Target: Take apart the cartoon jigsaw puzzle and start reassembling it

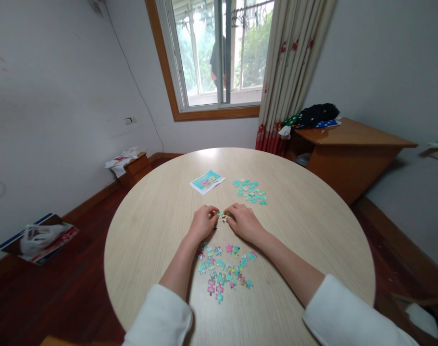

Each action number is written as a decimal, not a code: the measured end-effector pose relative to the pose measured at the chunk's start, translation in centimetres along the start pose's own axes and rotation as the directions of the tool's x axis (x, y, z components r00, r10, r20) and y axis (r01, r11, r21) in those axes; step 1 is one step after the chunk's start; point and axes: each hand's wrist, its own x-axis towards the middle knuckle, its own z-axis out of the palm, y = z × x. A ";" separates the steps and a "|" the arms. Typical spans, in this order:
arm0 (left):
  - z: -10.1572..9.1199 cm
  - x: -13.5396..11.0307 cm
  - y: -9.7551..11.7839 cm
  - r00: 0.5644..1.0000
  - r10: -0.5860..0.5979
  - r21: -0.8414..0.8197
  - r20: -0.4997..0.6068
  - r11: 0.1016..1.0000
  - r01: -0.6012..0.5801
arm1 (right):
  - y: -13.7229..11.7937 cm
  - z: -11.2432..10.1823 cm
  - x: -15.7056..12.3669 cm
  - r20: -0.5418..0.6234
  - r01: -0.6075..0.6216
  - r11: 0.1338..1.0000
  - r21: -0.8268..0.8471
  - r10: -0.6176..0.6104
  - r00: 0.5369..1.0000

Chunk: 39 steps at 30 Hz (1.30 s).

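Note:
Near the middle of the round table, my left hand (203, 222) and my right hand (244, 221) face each other with fingers bent in a pinch. Between their fingertips lies a small group of jigsaw pieces (224, 217), mostly yellow with some teal and dark marks. Each hand grips this group from its own side; the fingers partly cover it. Closer to me, between my forearms, loose jigsaw pieces (220, 265) in pink, teal and yellow are scattered. Beyond my right hand is a second cluster of mostly teal jigsaw pieces (254, 192). A printed picture sheet (207, 182) lies flat beyond my left hand.
The pale round table (150, 226) fills the middle of the view. A wooden desk (359, 132) with piled cloth (319, 114) stands at the back right. By the left wall is a low wooden stand (138, 165) with papers. A person (214, 60) is partly visible through the window.

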 end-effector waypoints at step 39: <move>-2.5 1.0 -0.1 0.918 -0.370 -0.591 -0.142 0.776 0.221 | -0.6 -0.2 -0.6 -0.046 0.246 0.879 0.409 -0.250 0.967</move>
